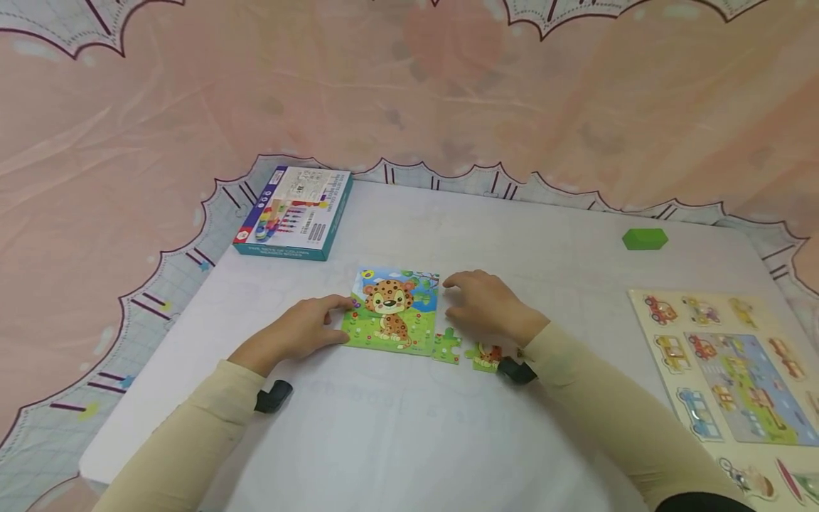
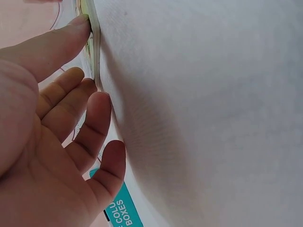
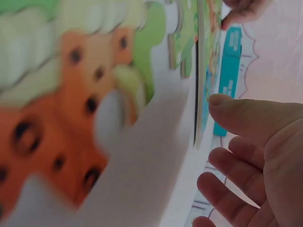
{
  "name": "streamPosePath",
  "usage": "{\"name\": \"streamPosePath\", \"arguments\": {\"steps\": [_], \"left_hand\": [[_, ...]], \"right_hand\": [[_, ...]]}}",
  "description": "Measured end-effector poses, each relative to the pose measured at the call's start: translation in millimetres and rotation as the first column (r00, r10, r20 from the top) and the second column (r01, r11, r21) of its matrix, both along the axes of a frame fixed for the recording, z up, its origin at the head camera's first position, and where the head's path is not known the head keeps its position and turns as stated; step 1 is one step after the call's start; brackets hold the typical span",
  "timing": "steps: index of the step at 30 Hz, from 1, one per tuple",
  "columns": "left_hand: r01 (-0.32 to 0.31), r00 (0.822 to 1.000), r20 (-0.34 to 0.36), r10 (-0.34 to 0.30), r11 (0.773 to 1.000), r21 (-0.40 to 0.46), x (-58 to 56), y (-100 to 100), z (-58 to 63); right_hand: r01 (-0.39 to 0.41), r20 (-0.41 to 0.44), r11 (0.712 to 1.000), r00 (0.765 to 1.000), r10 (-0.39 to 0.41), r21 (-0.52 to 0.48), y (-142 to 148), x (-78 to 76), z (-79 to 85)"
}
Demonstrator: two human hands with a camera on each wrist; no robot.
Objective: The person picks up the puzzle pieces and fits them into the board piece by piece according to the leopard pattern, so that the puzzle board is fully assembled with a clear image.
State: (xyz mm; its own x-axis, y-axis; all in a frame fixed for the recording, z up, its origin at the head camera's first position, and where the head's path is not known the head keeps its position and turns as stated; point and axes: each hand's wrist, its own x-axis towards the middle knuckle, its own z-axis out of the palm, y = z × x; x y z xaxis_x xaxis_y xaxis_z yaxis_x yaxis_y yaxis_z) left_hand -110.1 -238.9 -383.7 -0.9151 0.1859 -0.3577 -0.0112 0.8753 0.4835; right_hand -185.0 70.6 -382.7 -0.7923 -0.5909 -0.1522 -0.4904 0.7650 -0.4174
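Leopard puzzle (image 1: pixel 392 313), squarish, lies head-end away; left hand (image 1: pixel 299 328), fingers relaxed, touches its left edge. Right hand (image 1: pixel 489 302), released, sits alongside.

Soft light; right wrist view blurs nearest puzzle pieces (image 3: pixel 78 106).

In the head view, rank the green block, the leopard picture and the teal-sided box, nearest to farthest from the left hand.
1. Leopard picture: just right of the left hand.
2. Teal-sided box: beyond the hand.
3. Green block: far off to the right.
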Motion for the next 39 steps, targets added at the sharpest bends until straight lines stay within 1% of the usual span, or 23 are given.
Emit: {"name": "streamPosePath", "arguments": {"steps": [8,14,17,22,27,30,34,39], "left_hand": [[-0.002,1.000,-0.003,0.002,1.000,0.003,0.2,-0.3,-1.9],[0.001,1.000,-0.003,-0.001,1.000,0.004,0.1,0.2,-2.0],[0.000,1.000,-0.004,0.000,1.000,0.003,-0.1,0.2,-2.0],[0.000,1.000,-0.001,0.000,1.000,0.004,-0.7,-0.5,-1.3],[0.004,1.000,-0.002,-0.004,1.000,0.002,-0.7,-0.4,-1.4],[0.000,1.000,-0.001,0.000,1.000,0.001,-0.5,0.3,-1.6],[-0.002,1.000,0.001,0.002,1.000,0.000,-1.0,0.9,-1.8],[-0.004,1.000,0.004,0.004,1.000,-0.002,-1.8,0.1,-2.0]], "right_hand": [[0.053,0.015,0.999,0.998,-0.053,0.007,21.3,-0.8,-0.2],[0.074,0.018,0.996,0.997,-0.075,0.040,35.4,-0.7,0.6],[0.073,0.023,0.996,0.997,-0.074,0.051,41.7,0.4,1.2],[0.049,0.020,0.996,0.999,-0.051,0.068,52.5,1.0,-0.5],[0.033,0.011,0.998,0.999,-0.034,0.054,63.6,2.3,-4.4],[0.038,0.013,0.998,0.999,-0.039,0.043,69.0,4.1,-5.8],[0.049,0.019,0.998,0.999,-0.050,0.036,75.2,5.7,-5.9],[0.036,0.033,0.999,0.999,-0.037,0.040,84.5,7.0,-4.2]]}}
